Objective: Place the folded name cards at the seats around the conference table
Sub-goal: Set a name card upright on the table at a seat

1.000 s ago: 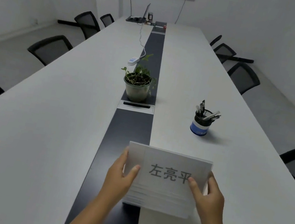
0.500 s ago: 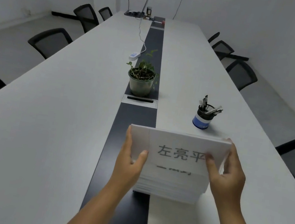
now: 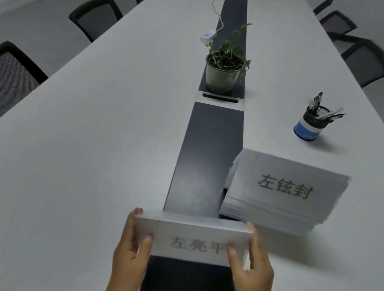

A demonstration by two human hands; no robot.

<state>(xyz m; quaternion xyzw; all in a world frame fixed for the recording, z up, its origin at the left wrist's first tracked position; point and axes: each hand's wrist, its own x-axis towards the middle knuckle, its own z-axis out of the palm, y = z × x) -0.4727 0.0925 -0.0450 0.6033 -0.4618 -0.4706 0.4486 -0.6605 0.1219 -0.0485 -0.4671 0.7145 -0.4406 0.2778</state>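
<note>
Left hand [image 3: 133, 244] and right hand [image 3: 251, 269] each pinch one end of a single folded name card [image 3: 192, 238], thumbs on its printed face, fingers behind. Card sits over the dark centre strip [image 3: 208, 158] at the near end of the conference table [image 3: 83, 152]. Stack of name cards [image 3: 279, 193] lies just beyond, right of strip. Pen holder [image 3: 313, 122] farther right; potted plant [image 3: 222, 73] on strip, far.
</note>
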